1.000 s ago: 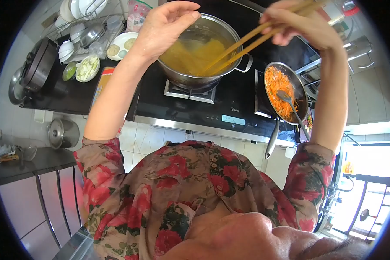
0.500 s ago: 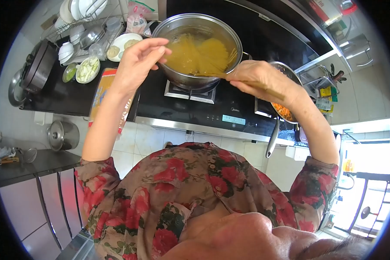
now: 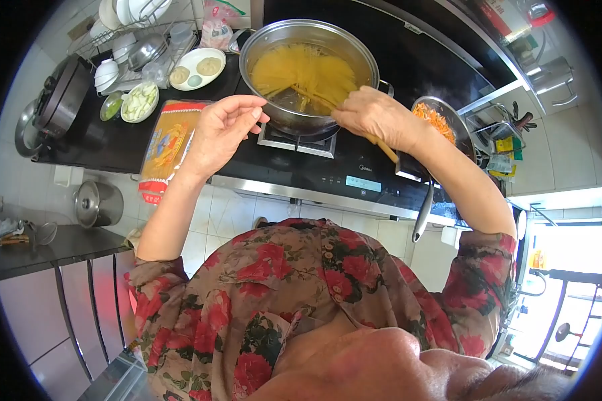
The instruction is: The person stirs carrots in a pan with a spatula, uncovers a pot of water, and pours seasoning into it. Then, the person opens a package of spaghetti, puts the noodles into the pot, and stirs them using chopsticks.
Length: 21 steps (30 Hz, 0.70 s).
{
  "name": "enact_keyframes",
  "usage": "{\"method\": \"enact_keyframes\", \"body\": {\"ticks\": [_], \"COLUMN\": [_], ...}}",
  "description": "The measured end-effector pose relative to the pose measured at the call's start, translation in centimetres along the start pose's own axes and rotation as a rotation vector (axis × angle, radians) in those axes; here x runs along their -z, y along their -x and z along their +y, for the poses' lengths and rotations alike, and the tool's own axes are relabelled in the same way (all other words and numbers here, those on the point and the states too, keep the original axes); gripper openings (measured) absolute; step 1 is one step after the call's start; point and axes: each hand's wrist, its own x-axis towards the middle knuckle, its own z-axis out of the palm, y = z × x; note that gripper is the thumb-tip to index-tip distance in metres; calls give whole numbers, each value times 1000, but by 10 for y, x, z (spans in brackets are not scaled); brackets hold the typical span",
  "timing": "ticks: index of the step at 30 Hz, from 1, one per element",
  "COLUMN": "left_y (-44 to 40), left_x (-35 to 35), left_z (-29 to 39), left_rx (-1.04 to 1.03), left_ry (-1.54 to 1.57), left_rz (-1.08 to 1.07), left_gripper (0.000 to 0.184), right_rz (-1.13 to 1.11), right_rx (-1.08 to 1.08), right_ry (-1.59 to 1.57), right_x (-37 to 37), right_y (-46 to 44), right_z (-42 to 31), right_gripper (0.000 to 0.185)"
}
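A large steel pot (image 3: 261, 100) stands on the stove burner. Long yellow noodles (image 3: 304, 67) lie fanned out in the liquid inside it. My right hand (image 3: 371, 117), at the pot's right front rim, grips wooden chopsticks (image 3: 384, 148). Their far ends reach over the rim into the noodles, and their back ends stick out below my hand. My left hand (image 3: 224, 130) hovers just left of the pot's front, fingers loosely apart with nothing in them. Below and left of that hand lies a red-and-clear noodle packet (image 3: 164, 144) on the black counter.
Right of the pot, a frying pan (image 3: 463, 134) holds shredded orange food, its handle (image 3: 423, 214) jutting past the counter's front. Left stand a white plate (image 3: 214, 77) with pale lumps, a bowl of chopped greens (image 3: 140, 103) and a dish rack (image 3: 124, 73).
My right hand has shifted up and left, turning the chopsticks more steeply across the rim. My left hand has moved down and slightly right, away from above the pot's edge. The noodles have spread out.
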Motion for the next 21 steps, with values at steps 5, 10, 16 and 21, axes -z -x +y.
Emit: {"method": "enact_keyframes", "body": {"ticks": [5,10,16,21], "left_y": [8,21,28,29], "left_x": [-4,2,9,4], "left_z": [4,5,-1,3], "left_rx": [-21,-30,-4,-36], "left_ry": [-16,-42,-90,-80], "left_rz": [6,59,54,42], "left_gripper": [25,23,28,28], "right_rz": [37,191,370,532], "right_rx": [9,-95,-646,-831], "right_ry": [9,-156,-695,-636], "right_x": [-9,10,67,129], "right_y": [-2,9,37,60], "right_z": [18,26,28,18], "right_gripper": [8,10,24,32]}}
